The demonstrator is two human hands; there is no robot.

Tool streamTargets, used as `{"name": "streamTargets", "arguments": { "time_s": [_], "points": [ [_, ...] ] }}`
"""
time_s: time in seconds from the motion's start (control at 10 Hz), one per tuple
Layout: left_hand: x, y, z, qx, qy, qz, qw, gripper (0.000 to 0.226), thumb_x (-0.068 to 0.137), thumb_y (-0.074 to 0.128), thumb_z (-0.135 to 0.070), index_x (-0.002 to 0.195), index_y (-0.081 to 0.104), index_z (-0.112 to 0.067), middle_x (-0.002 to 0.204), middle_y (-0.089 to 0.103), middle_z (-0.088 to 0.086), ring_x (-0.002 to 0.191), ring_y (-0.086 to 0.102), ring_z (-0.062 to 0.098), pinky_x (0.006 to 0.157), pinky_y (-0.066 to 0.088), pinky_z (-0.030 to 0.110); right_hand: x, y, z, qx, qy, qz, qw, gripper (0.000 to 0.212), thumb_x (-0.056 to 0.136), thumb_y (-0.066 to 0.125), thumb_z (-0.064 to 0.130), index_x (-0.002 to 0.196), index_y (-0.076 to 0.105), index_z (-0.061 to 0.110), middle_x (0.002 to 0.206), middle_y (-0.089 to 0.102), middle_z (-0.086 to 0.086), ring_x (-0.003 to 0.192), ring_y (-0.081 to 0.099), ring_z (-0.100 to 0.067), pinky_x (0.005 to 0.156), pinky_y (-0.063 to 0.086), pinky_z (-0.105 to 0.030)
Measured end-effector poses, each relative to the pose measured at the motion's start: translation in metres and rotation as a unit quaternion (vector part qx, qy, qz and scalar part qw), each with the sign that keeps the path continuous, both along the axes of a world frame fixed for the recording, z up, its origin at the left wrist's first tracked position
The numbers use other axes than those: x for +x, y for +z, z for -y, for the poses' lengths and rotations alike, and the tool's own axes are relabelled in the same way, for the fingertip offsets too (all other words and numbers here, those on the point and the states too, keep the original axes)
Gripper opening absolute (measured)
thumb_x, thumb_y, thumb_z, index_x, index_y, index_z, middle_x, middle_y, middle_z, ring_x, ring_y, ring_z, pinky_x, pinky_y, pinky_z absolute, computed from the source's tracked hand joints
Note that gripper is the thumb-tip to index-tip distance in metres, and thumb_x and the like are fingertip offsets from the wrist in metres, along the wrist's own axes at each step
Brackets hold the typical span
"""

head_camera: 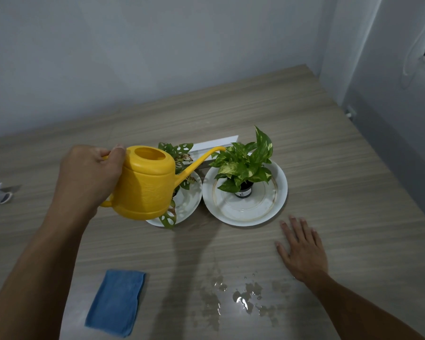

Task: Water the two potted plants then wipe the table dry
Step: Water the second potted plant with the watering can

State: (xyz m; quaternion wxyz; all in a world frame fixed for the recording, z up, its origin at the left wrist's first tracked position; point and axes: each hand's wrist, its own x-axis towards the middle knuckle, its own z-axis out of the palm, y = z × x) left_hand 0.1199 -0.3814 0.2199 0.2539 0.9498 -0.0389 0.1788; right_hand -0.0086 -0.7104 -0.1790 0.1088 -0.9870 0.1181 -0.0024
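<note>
Two plants need water, and I judge I am on the second. The can's spout tip reaches the right plant's leaves, though I see no stream. Both saucers carry a wet sheen, so the left plant looks done. Wiping has not begun: the spill lies on the desk and the cloth is untouched.

The desk is pale matt wood-grain laminate, finely streaked along its length. Above the left saucer hangs the watering can, glossy yellow plastic, squat and round, with a wide mouth and a long thin spout. My left hand has its fingers curled round the loop handle. The left saucer and the right saucer, white, shallow and round, sit almost touching toward the desk's far edge.

The blue cloth, a soft folded rectangle, lies by the near edge, left of middle. The right plant has broad leaves marbled yellow, in a small dark pot. The left plant has holed leaves and is partly behind the can. The puddle spreads in ragged shiny patches by the near edge, right of the cloth. My right hand lies flat on the desk, fingers straight, holding nothing, between the right saucer and the puddle.
</note>
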Motion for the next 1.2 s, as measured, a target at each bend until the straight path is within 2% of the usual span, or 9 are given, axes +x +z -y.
{"name": "streamTargets", "arguments": {
  "time_s": [0.1,0.3,0.6,0.8,0.9,1.1,1.2],
  "points": [
    [0.0002,0.0002,-0.0011,0.001,0.006,0.001,1.0,0.066,0.086,0.049,-0.05,0.07,0.062,0.013,0.066,0.058,0.035,0.058,0.057,0.046,0.06,0.048,0.052,-0.0001,-0.0002,-0.0007,0.004,-0.001,0.003,1.0,0.069,0.094,0.028,0.062,0.155,0.029,0.029,0.163,0.022,-0.001,0.15,0.02,-0.024,0.118,0.011,-0.043],
    [-0.0029,0.0011,-0.0027,0.009,0.0,0.001,1.0,0.062,0.089,0.05,-0.048,0.075,0.066,0.01,0.066,0.059,0.034,0.06,0.057,0.045,0.061,0.047,0.049,-0.0004,-0.0012,-0.0008,0.003,-0.002,0.002,1.0,0.069,0.094,0.027,0.062,0.154,0.029,0.029,0.164,0.022,-0.001,0.15,0.019,-0.024,0.118,0.01,-0.043],
    [-0.0059,0.0021,-0.0014,0.009,-0.004,-0.005,1.0,0.065,0.085,0.048,-0.05,0.072,0.064,0.012,0.066,0.057,0.034,0.059,0.056,0.046,0.062,0.05,0.055,-0.001,-0.002,-0.0001,0.001,0.0,0.009,1.0,0.069,0.094,0.028,0.062,0.155,0.028,0.029,0.164,0.021,-0.001,0.15,0.019,-0.025,0.118,0.012,-0.044],
    [-0.0063,0.0048,0.0,0.02,-0.001,0.003,1.0,0.061,0.09,0.051,-0.046,0.076,0.066,0.011,0.064,0.058,0.033,0.061,0.057,0.045,0.064,0.049,0.052,-0.0009,0.0002,-0.0004,0.002,0.002,0.013,1.0,0.069,0.094,0.028,0.062,0.153,0.033,0.027,0.163,0.025,-0.002,0.149,0.023,-0.026,0.117,0.014,-0.044],
    [-0.0061,0.0056,-0.0004,0.03,-0.002,0.007,1.0,0.065,0.087,0.046,-0.049,0.078,0.067,0.011,0.067,0.06,0.032,0.062,0.057,0.044,0.064,0.049,0.05,-0.0008,0.0005,-0.0001,0.0,0.002,0.013,1.0,0.069,0.094,0.027,0.062,0.154,0.032,0.028,0.163,0.024,-0.002,0.15,0.021,-0.025,0.117,0.014,-0.044],
    [-0.0022,0.0059,-0.0045,0.051,-0.013,0.017,0.998,0.063,0.087,0.043,-0.05,0.072,0.067,0.006,0.066,0.06,0.03,0.061,0.056,0.04,0.06,0.043,0.044,-0.0003,0.002,-0.0016,0.008,0.0,0.017,1.0,0.068,0.093,0.033,0.06,0.152,0.037,0.026,0.162,0.029,-0.002,0.149,0.024,-0.026,0.116,0.018,-0.046],
    [-0.0014,0.0069,-0.0045,0.058,-0.021,0.021,0.998,0.058,0.094,0.049,-0.043,0.069,0.066,0.007,0.064,0.058,0.03,0.061,0.055,0.04,0.058,0.04,0.04,-0.0003,0.0019,-0.0015,0.006,-0.001,0.014,1.0,0.068,0.093,0.032,0.06,0.152,0.036,0.027,0.162,0.028,-0.002,0.149,0.023,-0.026,0.116,0.017,-0.046]
  ]
}}
